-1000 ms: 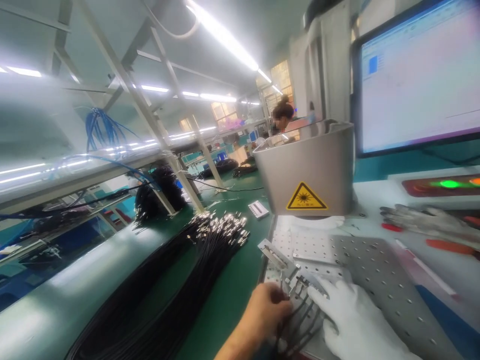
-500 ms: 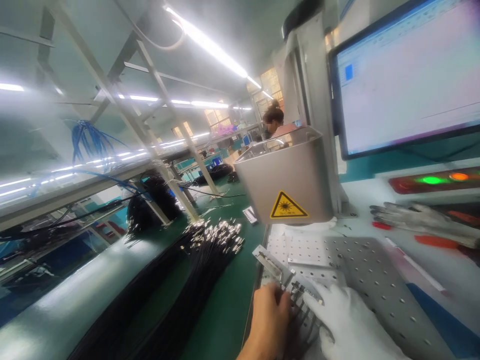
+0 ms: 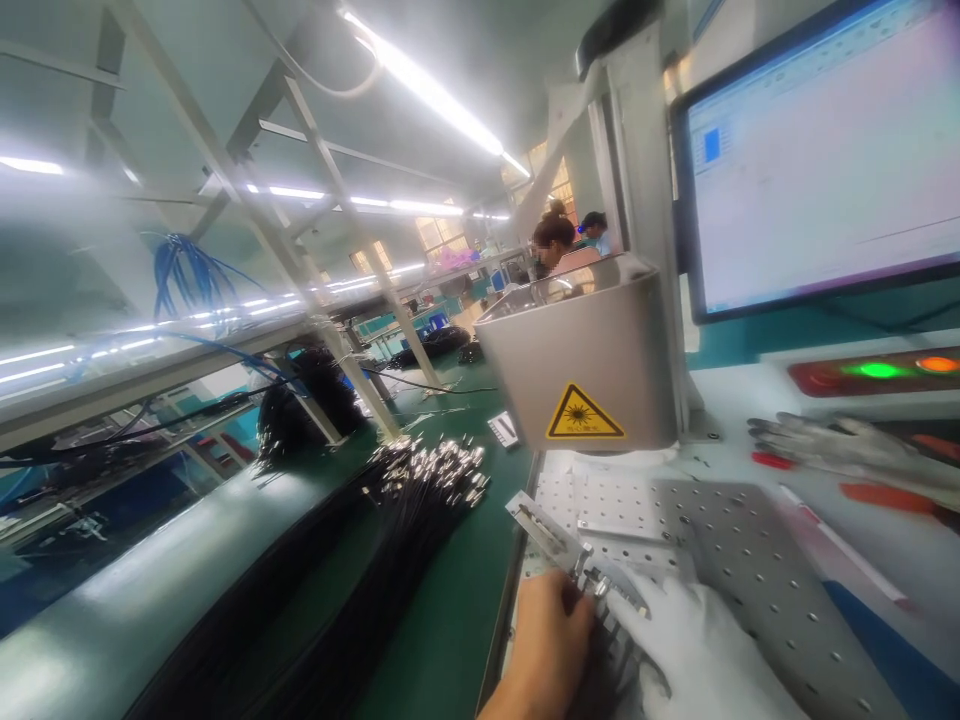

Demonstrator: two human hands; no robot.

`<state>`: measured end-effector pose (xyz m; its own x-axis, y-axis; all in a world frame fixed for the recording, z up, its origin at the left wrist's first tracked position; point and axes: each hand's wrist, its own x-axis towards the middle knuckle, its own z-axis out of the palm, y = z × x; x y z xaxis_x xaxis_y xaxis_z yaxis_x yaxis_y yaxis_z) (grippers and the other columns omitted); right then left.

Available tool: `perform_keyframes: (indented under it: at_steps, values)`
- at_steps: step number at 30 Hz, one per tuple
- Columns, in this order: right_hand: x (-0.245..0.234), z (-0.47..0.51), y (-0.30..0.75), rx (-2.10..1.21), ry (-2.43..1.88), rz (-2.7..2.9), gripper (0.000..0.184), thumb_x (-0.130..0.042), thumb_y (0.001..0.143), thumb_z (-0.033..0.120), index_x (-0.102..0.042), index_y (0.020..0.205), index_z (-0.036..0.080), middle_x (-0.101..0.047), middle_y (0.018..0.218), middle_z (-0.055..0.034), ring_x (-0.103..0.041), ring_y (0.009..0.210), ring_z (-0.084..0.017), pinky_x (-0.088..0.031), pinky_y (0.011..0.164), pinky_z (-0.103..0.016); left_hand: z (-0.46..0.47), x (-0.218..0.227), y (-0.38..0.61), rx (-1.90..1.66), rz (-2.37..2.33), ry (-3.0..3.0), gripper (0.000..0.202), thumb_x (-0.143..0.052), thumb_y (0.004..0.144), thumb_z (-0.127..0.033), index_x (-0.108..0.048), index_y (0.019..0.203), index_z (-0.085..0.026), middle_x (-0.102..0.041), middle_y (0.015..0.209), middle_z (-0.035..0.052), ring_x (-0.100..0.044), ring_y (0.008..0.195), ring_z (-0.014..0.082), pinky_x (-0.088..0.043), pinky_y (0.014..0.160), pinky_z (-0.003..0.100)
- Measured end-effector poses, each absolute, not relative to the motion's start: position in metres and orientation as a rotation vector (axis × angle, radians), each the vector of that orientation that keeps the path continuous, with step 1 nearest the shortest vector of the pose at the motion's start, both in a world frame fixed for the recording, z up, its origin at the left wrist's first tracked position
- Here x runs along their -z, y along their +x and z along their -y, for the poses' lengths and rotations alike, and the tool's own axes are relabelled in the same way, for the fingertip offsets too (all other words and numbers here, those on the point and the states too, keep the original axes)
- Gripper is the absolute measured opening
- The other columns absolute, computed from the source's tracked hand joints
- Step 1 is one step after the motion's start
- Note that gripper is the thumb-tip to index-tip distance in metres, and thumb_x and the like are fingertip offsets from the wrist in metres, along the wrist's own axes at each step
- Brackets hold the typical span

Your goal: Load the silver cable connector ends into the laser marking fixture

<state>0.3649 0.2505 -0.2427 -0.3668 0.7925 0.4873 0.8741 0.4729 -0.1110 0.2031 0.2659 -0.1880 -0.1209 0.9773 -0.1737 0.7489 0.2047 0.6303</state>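
My bare left hand (image 3: 551,630) is closed at the near end of a slotted metal fixture bar (image 3: 544,525), its fingertips against small metal connectors (image 3: 592,578); what it pinches is hidden. Facing it, my white-gloved right hand (image 3: 694,640) curls round several dark cables (image 3: 622,650) that trail from those connectors. The bar slants away from my hands over the left edge of a perforated metal plate (image 3: 731,540).
A grey machine head (image 3: 577,350) with a yellow warning triangle overhangs the plate. Left lies a bundle of black cables (image 3: 397,560) with metal ends on the green table. A monitor (image 3: 817,170), a grey glove (image 3: 840,445) and a white stick (image 3: 844,545) are right. People (image 3: 555,240) sit beyond.
The view has shifted slightly, and a second person shows in the background. My left hand has moved slightly right along with the scene; both hands keep their places at the bar.
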Motion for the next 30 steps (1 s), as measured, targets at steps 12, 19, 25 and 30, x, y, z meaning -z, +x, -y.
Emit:
perform_keyframes:
  at_steps: [12,19,25,30]
  values:
    - [0.236,-0.254,0.368,-0.06,-1.457,2.318,0.063,-0.056,0.066,0.019,-0.061,0.128,0.03,-0.062,0.091,-0.0102,-0.06,0.081,-0.031,-0.048,0.072,-0.041,-0.27,0.192,0.201,-0.558,-1.839,1.526,0.008,-0.057,0.071,-0.015,-0.049,0.069,-0.018,-0.058,0.078,0.0025,-0.052,0.079,0.0171,-0.035,0.07,0.028]
    - [0.218,-0.257,0.361,-0.026,-1.458,2.511,0.071,-0.052,0.061,0.017,-0.062,0.13,0.022,-0.06,0.124,-0.0139,-0.06,0.093,-0.036,-0.051,0.075,-0.049,-0.262,0.177,0.194,-0.429,-1.828,1.627,0.015,-0.055,0.073,-0.021,-0.044,0.064,-0.02,-0.051,0.071,-0.0007,-0.047,0.073,0.0148,-0.032,0.067,0.028]
    - [0.231,-0.263,0.361,-0.018,-1.527,2.557,0.077,-0.054,0.058,0.016,-0.059,0.134,0.024,-0.055,0.132,-0.0169,-0.059,0.099,-0.038,-0.051,0.079,-0.05,-0.263,0.174,0.197,-0.287,-1.88,1.588,0.019,-0.054,0.075,-0.02,-0.045,0.058,-0.019,-0.049,0.065,-0.0009,-0.045,0.068,0.0135,-0.03,0.064,0.028]
    - [0.237,-0.263,0.364,-0.034,-1.477,2.512,0.074,-0.054,0.061,0.019,-0.059,0.134,0.024,-0.056,0.132,-0.0135,-0.058,0.104,-0.037,-0.048,0.086,-0.05,-0.266,0.184,0.205,-0.156,-2.023,1.714,0.019,-0.051,0.081,-0.025,-0.066,0.087,-0.015,-0.068,0.097,0.0133,-0.057,0.086,0.0224,-0.035,0.07,0.032]
